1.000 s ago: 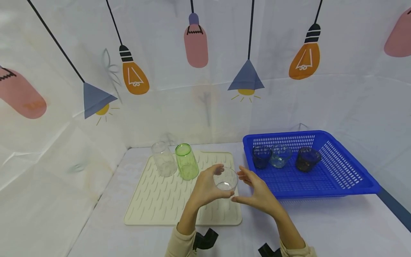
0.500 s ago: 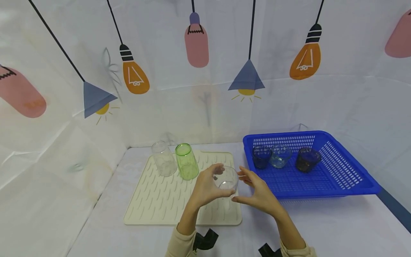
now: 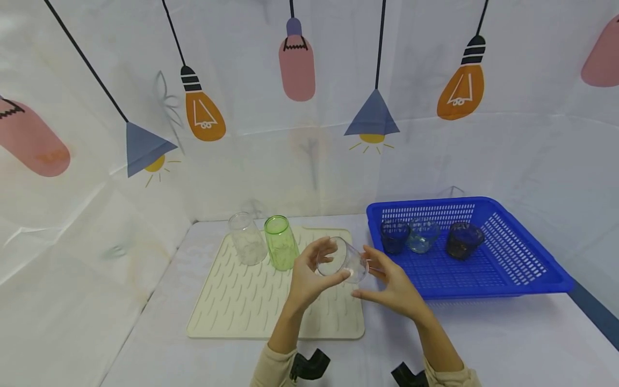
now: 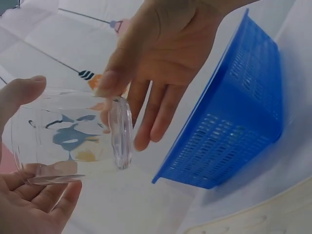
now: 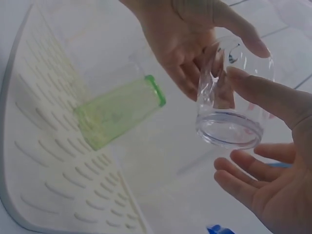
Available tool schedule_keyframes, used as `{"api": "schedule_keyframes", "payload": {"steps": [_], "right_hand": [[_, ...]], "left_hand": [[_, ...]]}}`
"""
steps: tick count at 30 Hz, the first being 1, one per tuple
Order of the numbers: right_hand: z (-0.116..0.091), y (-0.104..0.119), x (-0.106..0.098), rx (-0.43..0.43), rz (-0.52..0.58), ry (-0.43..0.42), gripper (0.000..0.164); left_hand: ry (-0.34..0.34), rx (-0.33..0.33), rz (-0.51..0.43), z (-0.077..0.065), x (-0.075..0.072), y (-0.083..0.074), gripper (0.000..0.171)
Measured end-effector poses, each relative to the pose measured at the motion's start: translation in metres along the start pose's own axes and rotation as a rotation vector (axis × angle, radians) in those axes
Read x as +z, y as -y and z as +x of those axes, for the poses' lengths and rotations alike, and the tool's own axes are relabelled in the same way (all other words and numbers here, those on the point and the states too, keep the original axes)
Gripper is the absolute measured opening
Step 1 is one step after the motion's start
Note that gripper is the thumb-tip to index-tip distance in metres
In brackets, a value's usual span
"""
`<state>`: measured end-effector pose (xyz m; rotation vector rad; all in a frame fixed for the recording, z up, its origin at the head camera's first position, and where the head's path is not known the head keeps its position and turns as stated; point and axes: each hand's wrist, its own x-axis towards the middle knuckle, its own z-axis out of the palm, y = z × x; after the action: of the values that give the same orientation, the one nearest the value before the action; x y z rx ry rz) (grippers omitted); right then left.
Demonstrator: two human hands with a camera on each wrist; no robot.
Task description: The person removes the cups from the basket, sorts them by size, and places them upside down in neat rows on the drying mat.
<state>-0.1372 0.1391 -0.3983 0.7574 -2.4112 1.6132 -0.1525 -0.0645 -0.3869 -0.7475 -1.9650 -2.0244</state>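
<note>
A clear drinking glass is held above the mat by my left hand, thumb on the near side and fingers on the far side. It lies tilted, with its thick base pointing right, toward my right hand. The right fingers are spread loosely around the base. In the left wrist view, the right thumb overlaps the glass close to its base; whether it touches is hard to tell. The right wrist view has the right fingers below the base of the glass, apart from it.
A cream ridged drying mat bears a green glass and a tall clear glass at its back. On the right, a blue plastic basket holds a dark blue glass, a clear bluish glass and a dark brown glass.
The clear glass has tipped from facing me to lying sideways, its base swung to the right. My left hand has turned and risen slightly with it; the right hand has shifted slightly right.
</note>
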Motion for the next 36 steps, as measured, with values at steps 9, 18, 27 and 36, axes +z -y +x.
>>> {"api": "schedule_keyframes", "payload": {"steps": [9, 18, 27, 36], "right_hand": [[0.003, 0.000, 0.001, 0.028, 0.119, -0.017, 0.084], [0.006, 0.001, 0.003, 0.013, 0.234, -0.025, 0.082], [0.010, 0.004, 0.008, -0.022, 0.304, -0.103, 0.078], [0.013, 0.005, 0.015, -0.110, 0.524, -0.119, 0.071]], "left_hand": [[-0.011, -0.036, -0.223, -0.001, 0.001, 0.005, 0.072], [-0.089, -0.194, -0.439, -0.001, 0.006, 0.004, 0.077], [-0.132, -0.255, -0.645, 0.000, 0.012, 0.004, 0.078], [-0.100, -0.253, -0.686, -0.002, 0.015, 0.004, 0.091]]}}
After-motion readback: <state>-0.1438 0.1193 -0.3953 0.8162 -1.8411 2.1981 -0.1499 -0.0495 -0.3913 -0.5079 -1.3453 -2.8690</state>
